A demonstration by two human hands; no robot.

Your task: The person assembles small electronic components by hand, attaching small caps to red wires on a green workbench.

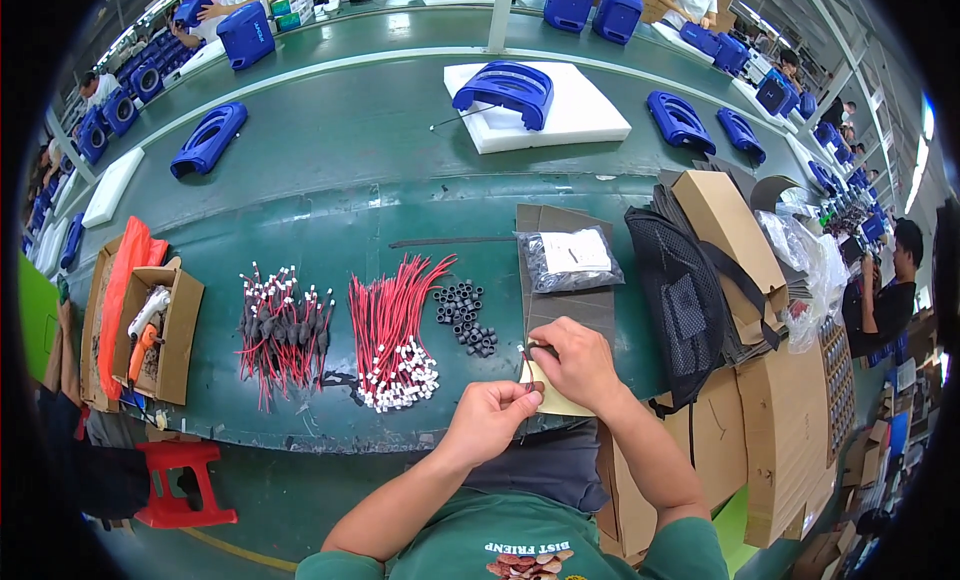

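My left hand (490,417) and my right hand (578,362) meet near the table's front edge, fingertips pinched together. Between them is a short wire lead with a small white plug (521,350); a dark bit shows at the right fingertips, too small to name. Under the hands lies a pale yellow sheet (563,401). To the left, red wire leads (390,305) with white plugs lie in a bundle. Beside those is a pile of leads with black sleeved middles (283,330). Small black rings (465,315) are heaped just left of my hands.
A bag of dark parts (568,260) lies on grey card beyond my hands. Right stand a black mesh bag (675,300) and cardboard (785,440). Left, a box (165,345) holds an orange-and-white glue gun (145,345). Blue housings (510,90) sit on the far line, where other people work.
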